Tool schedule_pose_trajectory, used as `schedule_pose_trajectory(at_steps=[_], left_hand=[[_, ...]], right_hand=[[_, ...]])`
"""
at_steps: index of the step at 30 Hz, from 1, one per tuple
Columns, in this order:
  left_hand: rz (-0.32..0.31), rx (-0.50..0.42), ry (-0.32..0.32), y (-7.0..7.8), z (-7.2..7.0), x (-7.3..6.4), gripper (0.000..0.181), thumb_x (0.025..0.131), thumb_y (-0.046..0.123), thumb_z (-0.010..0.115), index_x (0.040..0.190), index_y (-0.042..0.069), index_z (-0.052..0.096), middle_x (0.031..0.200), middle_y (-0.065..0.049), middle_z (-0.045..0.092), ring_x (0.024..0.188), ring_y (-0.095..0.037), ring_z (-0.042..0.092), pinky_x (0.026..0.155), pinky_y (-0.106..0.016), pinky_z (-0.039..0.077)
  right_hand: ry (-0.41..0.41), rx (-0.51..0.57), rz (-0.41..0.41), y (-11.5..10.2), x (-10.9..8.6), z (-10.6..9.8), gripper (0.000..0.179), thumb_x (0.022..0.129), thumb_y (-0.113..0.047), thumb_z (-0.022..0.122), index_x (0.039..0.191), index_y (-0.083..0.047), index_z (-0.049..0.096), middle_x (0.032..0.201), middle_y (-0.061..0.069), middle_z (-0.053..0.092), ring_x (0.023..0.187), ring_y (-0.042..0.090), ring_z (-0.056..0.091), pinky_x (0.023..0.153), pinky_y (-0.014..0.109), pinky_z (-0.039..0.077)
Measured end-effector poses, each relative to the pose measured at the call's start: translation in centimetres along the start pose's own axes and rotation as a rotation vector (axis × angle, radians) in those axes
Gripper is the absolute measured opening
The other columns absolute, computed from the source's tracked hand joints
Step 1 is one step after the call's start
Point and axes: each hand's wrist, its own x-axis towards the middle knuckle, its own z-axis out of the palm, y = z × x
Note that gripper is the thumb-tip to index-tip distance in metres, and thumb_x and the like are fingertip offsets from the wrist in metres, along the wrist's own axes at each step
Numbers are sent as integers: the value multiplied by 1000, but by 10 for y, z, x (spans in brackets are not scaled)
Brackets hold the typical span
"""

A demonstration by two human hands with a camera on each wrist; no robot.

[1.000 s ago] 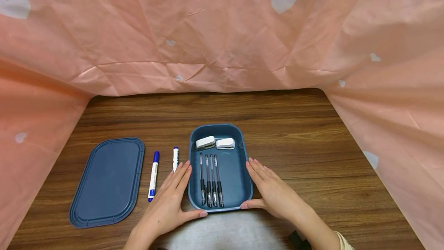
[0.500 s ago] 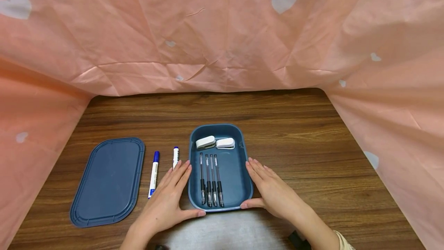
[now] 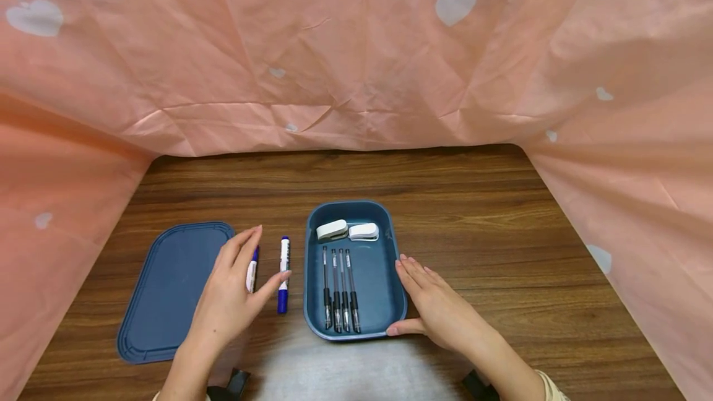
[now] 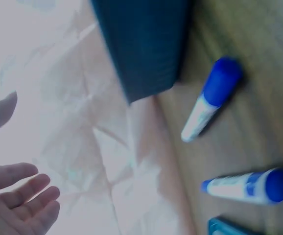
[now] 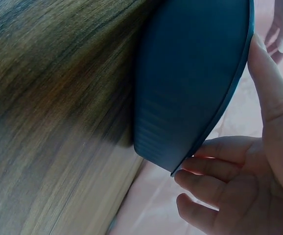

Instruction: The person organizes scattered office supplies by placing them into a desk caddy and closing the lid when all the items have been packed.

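Four pens (image 3: 343, 293) and two staplers (image 3: 332, 229) in one blue box (image 3: 375, 289)

We see the blue box upright on the wood-grained table (image 3: 468, 215), at the lower centre of the head view; it is slate blue and slightly glossy, an oblong with well-rounded corners, a thin rim and smooth inner walls, with a small pale scuff inside at its upper right; in the right wrist view the outer wall looks darker, nearer teal, with faint ribs low on one side. Inside, the pens have clear barrels and black grips, and lie side by side toward the left; the staplers, both white, sit end to end above them.

We find the right hand (image 3: 437, 305) at the lower right, its fingers nearly straight against the box's right wall, its thumb stretched to the lower right corner; it touches the box without curling round it. The left hand (image 3: 225, 299), at the lower left, has thumb and fingers spread well apart and holds nothing; in the head view it overlaps the flat blue lid (image 3: 172, 283) and the left marker (image 3: 252, 272), its thumb tip crossing the right marker (image 3: 283, 286); the left wrist view shows it apart from both markers.
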Motion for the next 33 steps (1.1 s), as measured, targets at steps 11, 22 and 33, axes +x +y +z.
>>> schedule_pose_trajectory(at_steps=[11,22,33], left_hand=[[-108,-63,57,-2,-3,13,80,77,20,82,145,2,43,139,-20,48,127,-38,48,95,-58,48],[-240,-87,-87,-8,23,5,78,78,16,81,144,1,42,134,-23,48,117,-41,55,90,-56,52],[-402,-132,-241,-18,51,-2,79,78,15,80,146,2,41,132,-23,48,102,-35,63,83,-43,58]], right_hand=[[-16,16,18,-1,-1,-1,97,78,-58,69,145,5,38,151,24,38,142,38,35,112,55,34],[-1,8,7,0,-1,0,97,77,-57,70,144,5,39,151,25,38,141,39,37,112,55,35],[19,-12,-11,0,0,1,96,77,-56,70,143,6,40,150,25,40,139,40,40,111,55,37]])
